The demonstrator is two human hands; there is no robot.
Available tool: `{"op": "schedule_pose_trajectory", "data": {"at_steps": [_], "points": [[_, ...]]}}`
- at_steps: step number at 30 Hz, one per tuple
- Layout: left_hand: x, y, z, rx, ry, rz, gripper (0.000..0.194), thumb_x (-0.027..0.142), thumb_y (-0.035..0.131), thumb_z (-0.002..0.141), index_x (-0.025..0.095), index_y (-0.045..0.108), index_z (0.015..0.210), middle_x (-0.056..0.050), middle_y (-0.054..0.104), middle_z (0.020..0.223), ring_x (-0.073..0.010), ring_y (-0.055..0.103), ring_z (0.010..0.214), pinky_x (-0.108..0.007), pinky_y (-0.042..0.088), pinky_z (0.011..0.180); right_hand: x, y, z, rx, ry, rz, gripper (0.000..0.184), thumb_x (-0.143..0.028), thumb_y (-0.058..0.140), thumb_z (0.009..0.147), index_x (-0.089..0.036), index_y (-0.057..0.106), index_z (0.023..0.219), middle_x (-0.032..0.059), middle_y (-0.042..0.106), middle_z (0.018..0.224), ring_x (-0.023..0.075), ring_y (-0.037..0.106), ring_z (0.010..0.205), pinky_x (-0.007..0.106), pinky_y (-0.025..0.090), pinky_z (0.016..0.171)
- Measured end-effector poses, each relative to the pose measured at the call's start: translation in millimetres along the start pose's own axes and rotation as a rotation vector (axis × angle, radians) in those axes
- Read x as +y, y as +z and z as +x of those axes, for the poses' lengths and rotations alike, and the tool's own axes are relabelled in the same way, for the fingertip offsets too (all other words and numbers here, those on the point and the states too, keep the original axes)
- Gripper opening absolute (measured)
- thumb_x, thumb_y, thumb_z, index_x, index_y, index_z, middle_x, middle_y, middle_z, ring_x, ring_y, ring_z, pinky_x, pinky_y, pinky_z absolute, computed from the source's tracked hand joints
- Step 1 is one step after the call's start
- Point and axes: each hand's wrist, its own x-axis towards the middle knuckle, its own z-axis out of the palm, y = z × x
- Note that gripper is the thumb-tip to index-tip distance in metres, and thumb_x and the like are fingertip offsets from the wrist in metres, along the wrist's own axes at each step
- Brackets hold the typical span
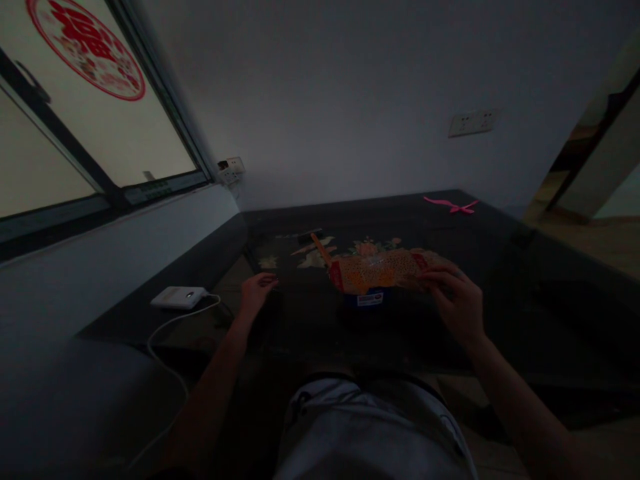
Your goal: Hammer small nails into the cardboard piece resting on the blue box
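Observation:
My right hand (457,297) pinches the right end of a see-through plastic packet (380,270) with a dotted brown pattern and red bands at both ends. The packet lies across the top of a blue container (370,298) with a white label, hiding most of it. From behind the packet's left end an orange-brown stick (321,249) slants up to the left; its lower part is hidden. My left hand (257,291) rests at the table to the left, apart from the packet. Its fingers are loosely bent, and I see nothing in them.
The dark glossy table (300,327) has a floral print. A white power bank (179,298) with a white cable (165,323) lies at its left edge. A pink ribbon-like item (456,207) lies at the back right. Behind are a wall with sockets (473,123) and a window (150,153).

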Motion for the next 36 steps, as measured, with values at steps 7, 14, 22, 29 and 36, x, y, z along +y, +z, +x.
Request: {"op": "schedule_pose_trajectory", "data": {"at_steps": [7,14,22,29,36], "points": [[-4,1.6,1,0.009,0.055,0.095,0.011,0.026,0.068,0.067,0.018,0.068,0.074,-0.005,0.072,0.08,-0.0202,0.067,0.076,-0.032,0.051,0.075,1,-1,-2,0.009,-0.004,-0.014,0.017,-0.017,0.054,0.081,-0.024,0.07,0.08,0.005,0.065,0.088,0.0237,0.062,0.086,0.041,0.048,0.079],[-9,4.9,4,-0.002,0.084,0.099,0.011,0.027,0.068,0.066,0.018,0.067,0.073,-0.005,0.072,0.078,-0.0198,0.067,0.074,-0.03,0.05,0.073,1,-1,-3,0.01,-0.011,-0.02,0.018,-0.017,0.053,0.081,-0.023,0.069,0.08,0.0053,0.064,0.088,0.0233,0.062,0.085,0.04,0.049,0.078],[-8,4.8,3,-0.005,0.059,0.104,0.01,0.026,0.068,0.066,0.018,0.065,0.073,-0.004,0.072,0.078,-0.0191,0.067,0.074,-0.03,0.051,0.073,1,0,-4,-0.002,-0.019,-0.031,0.018,-0.016,0.052,0.082,-0.023,0.069,0.081,0.0053,0.064,0.088,0.0233,0.062,0.085,0.04,0.049,0.078],[-6,2.2,2,0.019,0.026,0.118,0.01,0.024,0.069,0.065,0.019,0.066,0.073,-0.004,0.072,0.077,-0.02,0.067,0.073,-0.031,0.051,0.072,1,0,-4,-0.013,-0.032,-0.044,0.019,-0.016,0.052,0.082,-0.023,0.069,0.081,0.0055,0.065,0.088,0.0234,0.062,0.085,0.04,0.048,0.078],[-15,2.6,3,-0.007,0.055,0.109,0.011,0.025,0.068,0.066,0.02,0.066,0.076,-0.003,0.071,0.077,-0.0193,0.067,0.073,-0.03,0.05,0.072,0,-1,-3,-0.025,-0.044,-0.061,0.019,-0.015,0.051,0.082,-0.023,0.068,0.081,0.0048,0.064,0.087,0.0222,0.062,0.084,0.039,0.048,0.077]]}}
